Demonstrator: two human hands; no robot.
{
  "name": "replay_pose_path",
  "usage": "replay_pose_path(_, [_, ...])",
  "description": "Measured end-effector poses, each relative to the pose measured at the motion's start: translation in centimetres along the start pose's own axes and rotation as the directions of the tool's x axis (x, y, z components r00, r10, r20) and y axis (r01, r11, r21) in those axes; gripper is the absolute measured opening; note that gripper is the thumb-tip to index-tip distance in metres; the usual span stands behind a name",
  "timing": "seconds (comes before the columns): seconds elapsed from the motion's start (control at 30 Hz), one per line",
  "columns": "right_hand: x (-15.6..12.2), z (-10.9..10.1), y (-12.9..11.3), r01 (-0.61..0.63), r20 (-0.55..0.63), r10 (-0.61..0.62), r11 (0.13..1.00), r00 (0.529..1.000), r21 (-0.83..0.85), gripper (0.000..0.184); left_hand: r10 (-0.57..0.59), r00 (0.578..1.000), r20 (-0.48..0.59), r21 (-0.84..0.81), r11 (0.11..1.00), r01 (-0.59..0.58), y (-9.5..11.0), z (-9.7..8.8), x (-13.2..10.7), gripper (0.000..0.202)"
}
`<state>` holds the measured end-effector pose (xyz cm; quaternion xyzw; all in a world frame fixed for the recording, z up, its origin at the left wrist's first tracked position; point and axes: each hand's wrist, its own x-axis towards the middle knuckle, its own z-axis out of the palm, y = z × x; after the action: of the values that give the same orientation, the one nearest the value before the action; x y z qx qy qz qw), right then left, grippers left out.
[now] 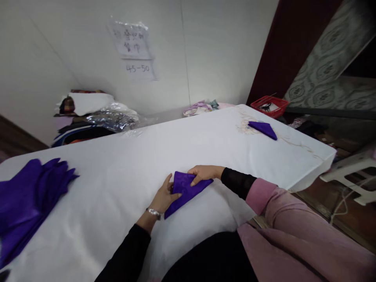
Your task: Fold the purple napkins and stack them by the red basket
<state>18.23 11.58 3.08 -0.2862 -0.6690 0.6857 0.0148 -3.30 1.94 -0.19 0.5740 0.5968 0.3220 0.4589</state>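
Note:
A folded purple cloth [182,192] lies on the white table [123,172] right in front of me. My left hand [163,197] grips the cloth's left edge, thumb on top and fingers tucked under it. My right hand [205,173] lies on the cloth's upper right corner with fingers pressed flat on it. A second folded purple cloth [263,129] rests far off at the table's right end. A heap of unfolded purple cloths [28,196] sits at the table's left end.
Stacked fabrics and plastic wrap [94,117] lie behind the table at the left wall. Pale cloth scraps [201,107] sit at the far edge. A red basket [269,105] stands at the far right, and a white stool [352,176] is beside the table's right end.

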Motion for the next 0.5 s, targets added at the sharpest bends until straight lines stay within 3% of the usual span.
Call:
replay_pose_path(0.17, [-0.2, -1.1, -1.4, -0.051, 0.173, 0.047, 0.998, 0.984, 0.021, 0.034, -0.055, 0.972, 0.228, -0.203, 0.974, 0.103, 2.4, -0.4, -0.3, 0.066])
replay_pose_path(0.27, [-0.4, -1.8, -2.2, -0.077, 0.255, 0.067, 0.996, 0.965, 0.032, 0.037, -0.163, 0.926, 0.339, -0.310, 0.910, 0.274, 3.1, 0.3, -0.8, 0.057])
replay_pose_path(0.4, [-0.3, -2.5, -2.8, -0.058, 0.293, 0.065, 0.998, 0.954, -0.030, 0.030, -0.250, 0.911, 0.327, -0.424, 0.823, 0.378, 3.4, 1.9, -1.0, 0.057])
replay_pose_path(0.5, [-0.2, -2.8, -3.1, -0.013, 0.221, 0.046, 0.989, 0.974, -0.146, 0.022, -0.328, 0.898, 0.294, -0.468, 0.770, 0.434, 3.6, 3.0, -0.7, 0.054])
